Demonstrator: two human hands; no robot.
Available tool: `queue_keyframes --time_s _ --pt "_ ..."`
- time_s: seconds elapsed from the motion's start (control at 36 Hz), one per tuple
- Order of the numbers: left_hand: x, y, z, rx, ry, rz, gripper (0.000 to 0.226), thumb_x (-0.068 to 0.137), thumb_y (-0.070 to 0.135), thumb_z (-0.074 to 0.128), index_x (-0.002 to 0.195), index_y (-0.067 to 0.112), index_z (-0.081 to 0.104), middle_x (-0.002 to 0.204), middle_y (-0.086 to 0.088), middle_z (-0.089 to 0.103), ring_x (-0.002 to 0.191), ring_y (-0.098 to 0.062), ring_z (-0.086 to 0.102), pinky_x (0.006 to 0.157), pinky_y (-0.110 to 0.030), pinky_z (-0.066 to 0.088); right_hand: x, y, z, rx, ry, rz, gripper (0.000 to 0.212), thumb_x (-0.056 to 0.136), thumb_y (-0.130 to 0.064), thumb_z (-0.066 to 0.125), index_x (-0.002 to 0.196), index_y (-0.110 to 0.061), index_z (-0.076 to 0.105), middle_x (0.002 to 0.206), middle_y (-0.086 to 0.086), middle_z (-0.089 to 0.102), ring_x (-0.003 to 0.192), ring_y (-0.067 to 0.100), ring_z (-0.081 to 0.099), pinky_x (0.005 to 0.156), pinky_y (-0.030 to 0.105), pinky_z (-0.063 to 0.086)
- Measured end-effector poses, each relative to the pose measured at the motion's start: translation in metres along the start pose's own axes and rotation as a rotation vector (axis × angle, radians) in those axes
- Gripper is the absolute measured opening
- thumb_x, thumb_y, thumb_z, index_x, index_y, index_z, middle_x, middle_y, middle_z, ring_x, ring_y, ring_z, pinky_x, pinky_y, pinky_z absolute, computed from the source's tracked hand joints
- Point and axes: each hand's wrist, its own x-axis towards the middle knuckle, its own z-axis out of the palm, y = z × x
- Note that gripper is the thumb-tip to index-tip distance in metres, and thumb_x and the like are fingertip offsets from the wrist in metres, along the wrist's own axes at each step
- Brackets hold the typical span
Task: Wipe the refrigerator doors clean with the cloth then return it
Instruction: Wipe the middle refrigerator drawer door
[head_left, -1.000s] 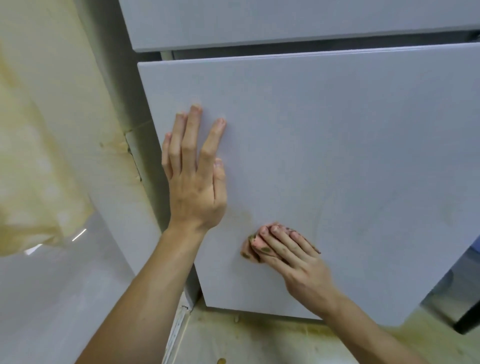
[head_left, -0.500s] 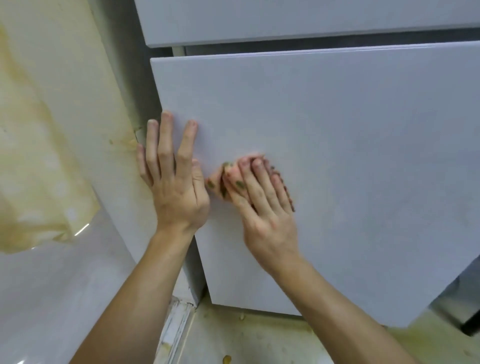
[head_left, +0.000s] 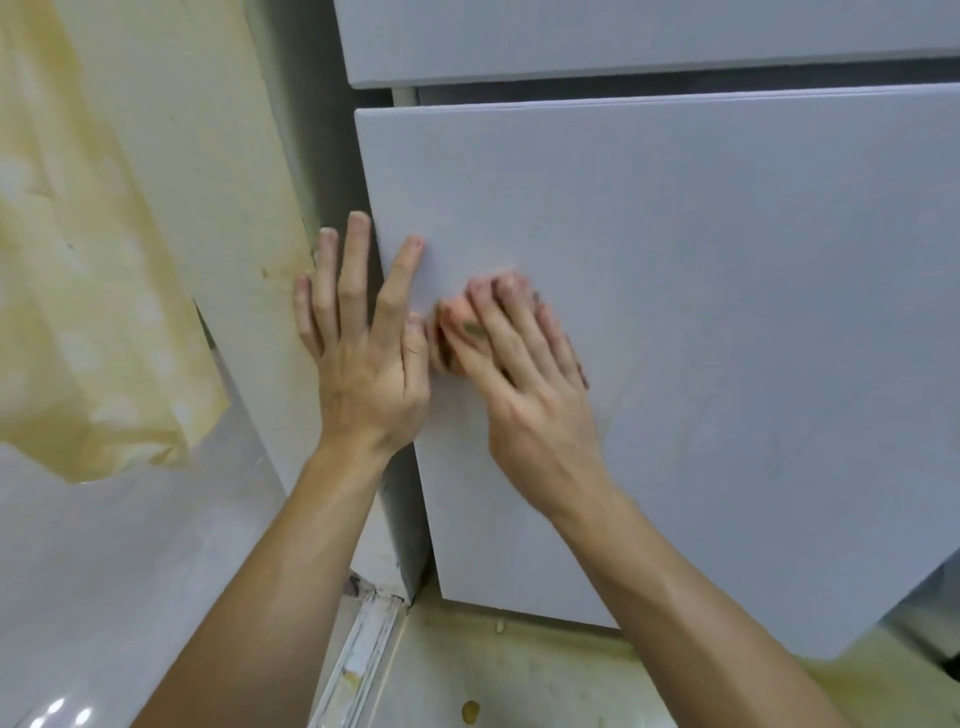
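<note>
Flat, straight fingers of the right hand pin a small pink cloth against the lower refrigerator door near its left edge, likely to scrub there. The left hand lies spread and empty over that edge, seemingly steadying the door.

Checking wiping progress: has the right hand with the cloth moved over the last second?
Yes. The right hand, pressing the cloth, has gone up and leftward, away from the lower door's bottom edge toward its left edge.
</note>
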Motion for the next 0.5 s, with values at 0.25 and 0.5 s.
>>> queue_keyframes --time_s 0.25,0.5 --pt "0.0 -0.043 -0.007 0.024 -0.018 -0.151 0.057 0.109 0.024 0.04 0.165 0.025 0.028 0.173 -0.022 0.013 0.16 -0.043 0.005 0.127 -0.065 0.002 0.024 -0.018 0.022 -0.07 0.224 0.113 0.067 0.095 0.014 0.048 0.157 -0.014 0.047 0.167 0.011 0.032 0.159 0.028 0.023 0.131 0.043 0.014" --pt "-0.004 -0.054 -0.008 -0.036 -0.056 -0.209 0.064 0.108 0.017 0.043 0.165 0.005 0.016 0.172 -0.028 0.006 0.16 -0.047 0.001 0.129 -0.06 0.0 -0.091 -0.014 0.038 -0.075 -0.308 -0.22 0.063 0.103 0.006 0.022 0.16 -0.014 0.041 0.169 0.001 0.033 0.159 0.018 0.023 0.132 0.037 0.016"
